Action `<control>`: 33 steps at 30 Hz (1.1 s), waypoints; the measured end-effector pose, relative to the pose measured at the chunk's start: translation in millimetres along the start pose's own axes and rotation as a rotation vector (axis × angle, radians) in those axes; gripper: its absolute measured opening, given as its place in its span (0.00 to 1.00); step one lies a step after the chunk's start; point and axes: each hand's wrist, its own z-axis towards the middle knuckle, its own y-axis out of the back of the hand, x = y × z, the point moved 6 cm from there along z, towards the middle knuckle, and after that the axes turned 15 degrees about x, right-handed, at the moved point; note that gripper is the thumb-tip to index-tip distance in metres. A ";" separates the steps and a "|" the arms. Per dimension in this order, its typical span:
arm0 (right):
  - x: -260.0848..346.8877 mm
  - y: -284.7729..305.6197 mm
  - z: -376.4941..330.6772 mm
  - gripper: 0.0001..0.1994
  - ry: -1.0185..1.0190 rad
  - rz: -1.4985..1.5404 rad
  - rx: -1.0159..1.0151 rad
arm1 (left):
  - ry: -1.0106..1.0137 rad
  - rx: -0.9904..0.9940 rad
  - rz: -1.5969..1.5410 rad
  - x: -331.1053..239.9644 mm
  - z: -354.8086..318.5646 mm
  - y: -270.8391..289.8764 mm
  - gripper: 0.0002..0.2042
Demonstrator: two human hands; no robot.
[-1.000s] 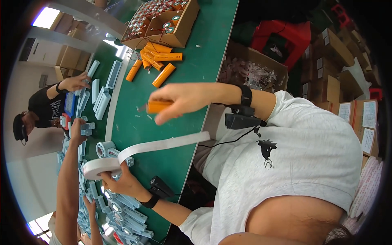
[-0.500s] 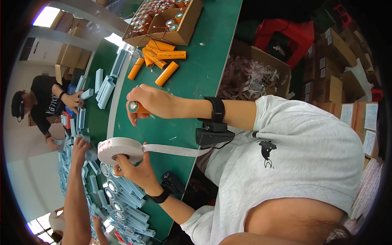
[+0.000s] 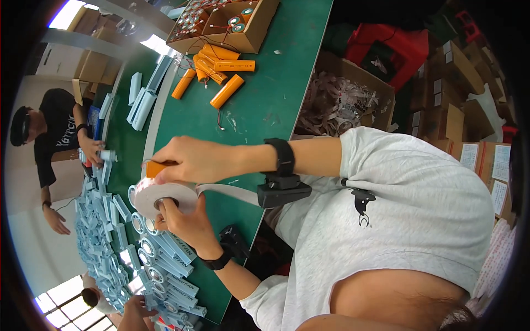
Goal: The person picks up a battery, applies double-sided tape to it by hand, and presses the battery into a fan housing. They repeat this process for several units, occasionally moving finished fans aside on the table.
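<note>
My right hand closes its grip on an orange cylinder held just above the white tape roll, which my left hand grips through its core over the green desk. I judge the cylinder light, stiff and smooth, best pinched mid-length, and the tape's free strip limp and sticky. My fingers hide most of the cylinder.

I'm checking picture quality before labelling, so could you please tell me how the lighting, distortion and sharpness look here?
Head view: strong fisheye bending, with the green table edge curved and dark corners. The window at lower left and the ceiling light at upper left glare white. The hands, tape roll and orange batteries are evenly lit and fairly sharp; the rim looks softer.
</note>
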 end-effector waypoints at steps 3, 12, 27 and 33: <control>1.2 -8.7 3.8 0.13 -0.063 -0.059 0.091 | -0.001 0.037 0.070 1.2 -2.9 0.9 0.22; 6.7 -8.5 1.4 0.11 0.107 0.592 -0.310 | 0.165 -0.018 -0.209 -15.8 -1.8 12.5 0.21; 28.6 161.5 -29.3 0.12 0.526 0.671 -0.779 | 0.024 0.419 0.003 -44.5 -15.3 -19.5 0.15; 24.6 105.0 -28.7 0.13 0.329 0.593 -0.167 | 0.096 0.450 -0.121 -4.5 4.2 2.4 0.17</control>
